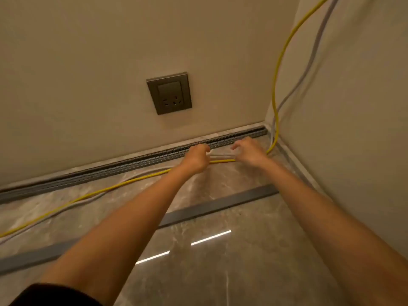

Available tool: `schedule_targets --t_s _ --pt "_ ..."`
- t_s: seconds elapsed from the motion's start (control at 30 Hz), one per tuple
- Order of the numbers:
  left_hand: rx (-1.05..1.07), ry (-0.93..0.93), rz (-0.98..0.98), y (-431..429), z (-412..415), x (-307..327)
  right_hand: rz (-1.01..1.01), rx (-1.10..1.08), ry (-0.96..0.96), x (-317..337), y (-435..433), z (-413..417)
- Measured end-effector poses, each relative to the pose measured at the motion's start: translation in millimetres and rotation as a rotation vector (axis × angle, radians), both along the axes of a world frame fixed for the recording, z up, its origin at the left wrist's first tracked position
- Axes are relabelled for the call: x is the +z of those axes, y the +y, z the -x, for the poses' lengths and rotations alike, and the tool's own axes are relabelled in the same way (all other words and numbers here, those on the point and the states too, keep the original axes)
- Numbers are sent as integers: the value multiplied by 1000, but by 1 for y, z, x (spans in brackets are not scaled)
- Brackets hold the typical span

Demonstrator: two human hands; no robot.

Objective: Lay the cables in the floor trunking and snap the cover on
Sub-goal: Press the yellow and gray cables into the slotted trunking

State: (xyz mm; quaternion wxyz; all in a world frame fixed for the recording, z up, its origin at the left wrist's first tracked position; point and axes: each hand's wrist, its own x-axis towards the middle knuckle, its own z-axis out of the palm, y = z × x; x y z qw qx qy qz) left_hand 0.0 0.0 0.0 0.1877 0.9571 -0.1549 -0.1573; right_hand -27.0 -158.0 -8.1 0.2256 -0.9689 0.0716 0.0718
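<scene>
While the trunking (132, 163) along the wall foot stands uncovered | left hand (196, 159) and right hand (247, 153) curl round the grey cable (220, 155), yellow cable (123, 184) loose on the floor just beside | step: laying cables | next, I reckon: ease both down into the channel, then fetch the cover (216, 206) lying well apart.

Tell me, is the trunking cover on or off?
Off. The slotted trunking shows its open channel, and the grey cover strip lies flat on the floor, apart from it.
</scene>
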Motion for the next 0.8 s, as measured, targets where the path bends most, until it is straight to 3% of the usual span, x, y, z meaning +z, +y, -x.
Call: schedule_targets --t_s 0.13,0.23,0.3,0.5,0.8 --pt "-49 -48 0 -16 -9 -5 247 21 110 -6 -17 2" --pt "-149 -36 -180 -20 -12 -11 361 34 99 -11 -23 1" --pt "-200 -134 -287 -20 -11 -15 395 67 108 -11 -24 2" --pt "-317 -333 -328 -15 -4 -19 323 97 -22 -9 -25 9" --pt "-285 -367 -189 15 28 -16 188 179 -62 4 -27 34"
